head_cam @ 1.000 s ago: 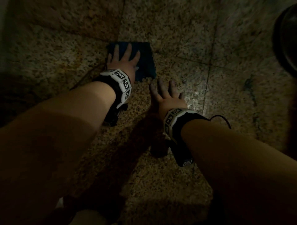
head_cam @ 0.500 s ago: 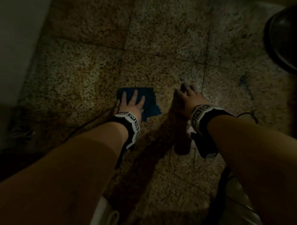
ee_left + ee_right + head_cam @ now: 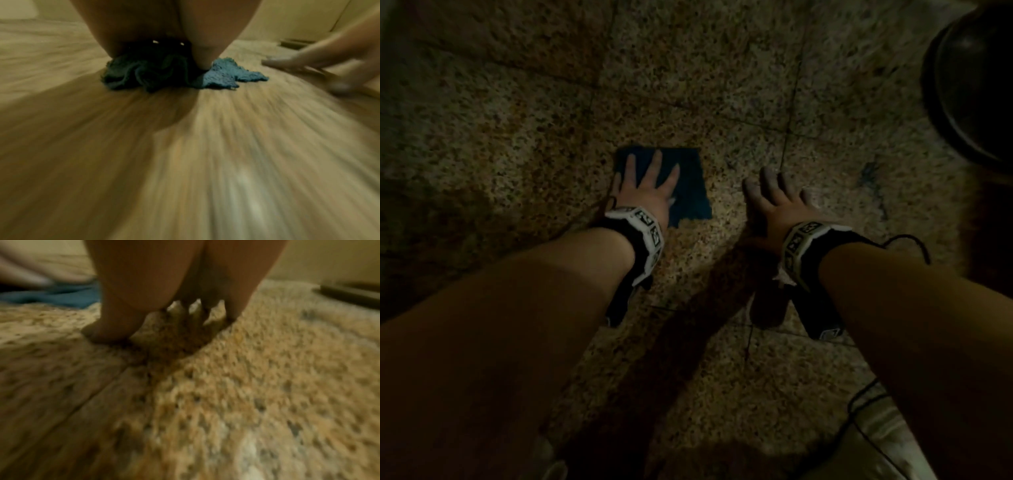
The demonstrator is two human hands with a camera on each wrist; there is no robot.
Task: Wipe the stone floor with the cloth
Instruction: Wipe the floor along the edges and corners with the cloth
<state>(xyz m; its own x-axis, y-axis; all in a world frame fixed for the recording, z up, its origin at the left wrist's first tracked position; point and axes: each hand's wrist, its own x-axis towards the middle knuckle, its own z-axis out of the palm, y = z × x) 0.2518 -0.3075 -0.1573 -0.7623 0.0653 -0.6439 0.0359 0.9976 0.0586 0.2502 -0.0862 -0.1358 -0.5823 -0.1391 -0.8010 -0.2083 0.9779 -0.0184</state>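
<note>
Cloth (image 3: 688, 192) lies flat on stone floor (image 3: 517, 102). Left hand (image 3: 645, 192) on cloth, over its left part. Right hand (image 3: 779, 202) on bare floor, right of cloth, apart from it.

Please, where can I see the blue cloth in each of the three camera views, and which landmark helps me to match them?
Head: the blue cloth lies flat just above centre, under the left hand.
Left wrist: cloth bunched at upper centre, under the palm.
Right wrist: only a blue strip at the left edge, blurred.
Shared landmark: the right hand, spread on the stone floor beside the cloth; at the right edge in the left wrist view, top centre in its own.
</note>
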